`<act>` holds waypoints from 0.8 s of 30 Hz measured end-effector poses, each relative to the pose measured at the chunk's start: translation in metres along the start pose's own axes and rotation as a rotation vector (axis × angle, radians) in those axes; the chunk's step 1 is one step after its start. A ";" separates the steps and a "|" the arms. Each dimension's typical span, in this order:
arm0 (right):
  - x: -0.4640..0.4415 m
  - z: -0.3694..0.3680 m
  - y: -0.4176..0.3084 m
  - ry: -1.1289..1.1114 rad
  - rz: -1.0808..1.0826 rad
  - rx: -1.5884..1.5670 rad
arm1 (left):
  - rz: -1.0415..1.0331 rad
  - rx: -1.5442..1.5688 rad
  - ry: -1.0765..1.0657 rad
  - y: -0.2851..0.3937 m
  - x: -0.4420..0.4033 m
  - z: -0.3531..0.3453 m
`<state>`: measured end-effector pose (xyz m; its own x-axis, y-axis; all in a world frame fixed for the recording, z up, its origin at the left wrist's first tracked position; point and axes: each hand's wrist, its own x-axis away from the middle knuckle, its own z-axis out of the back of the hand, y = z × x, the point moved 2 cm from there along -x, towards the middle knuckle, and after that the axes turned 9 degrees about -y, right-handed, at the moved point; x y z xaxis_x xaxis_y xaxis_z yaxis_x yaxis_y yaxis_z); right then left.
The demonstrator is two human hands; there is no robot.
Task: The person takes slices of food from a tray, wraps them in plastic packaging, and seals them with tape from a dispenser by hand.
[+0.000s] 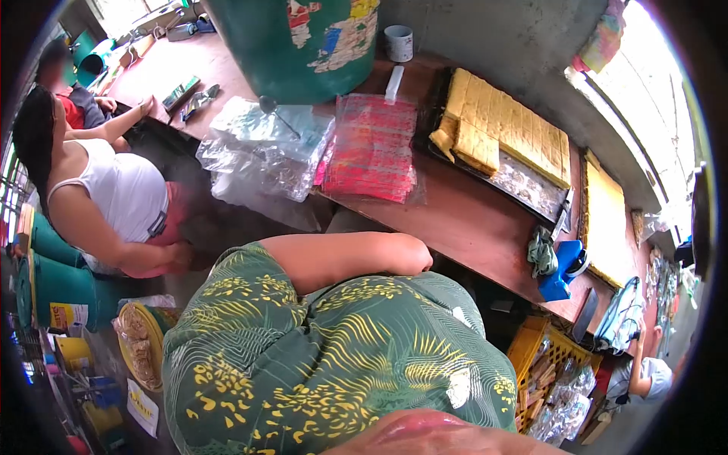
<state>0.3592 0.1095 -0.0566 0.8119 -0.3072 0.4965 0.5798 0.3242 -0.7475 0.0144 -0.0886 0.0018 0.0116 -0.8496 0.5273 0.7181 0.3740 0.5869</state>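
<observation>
Neither of my hands can be made out. A bare arm [349, 262] reaches from my left sleeve across the front of my patterned green shirt [341, 349]. Its rounded end lies near the table edge, and no fingers show clearly. Ahead of it, a stack of red printed plastic sheets [370, 148] lies on the brown table [455, 212]. Clear plastic bags [254, 152] spread to its left, with a spoon [279, 115] on top. To the right, a dark tray [531, 177] carries a cut yellow cake slab [512, 121].
A large green drum [299, 45] and a white mug [399, 43] stand at the back. A second slab [604, 220], a knife [563, 214] and a blue object [561, 271] lie right. A yellow crate [531, 356] stands below. A person in white [114, 182] sits left; others work farther off.
</observation>
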 end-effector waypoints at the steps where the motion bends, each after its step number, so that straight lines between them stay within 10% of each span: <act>1: -0.001 0.001 -0.001 0.007 0.015 0.012 | -0.003 -0.014 0.003 -0.001 -0.001 -0.001; 24: -0.074 0.041 -0.102 -0.114 0.741 0.846 | 0.231 0.118 0.027 -0.007 0.186 -0.047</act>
<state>0.2433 0.1356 0.0007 0.9513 0.2821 0.1244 -0.2224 0.9072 -0.3571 0.0443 -0.2669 0.0672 0.1857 -0.7453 0.6403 0.6085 0.5989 0.5207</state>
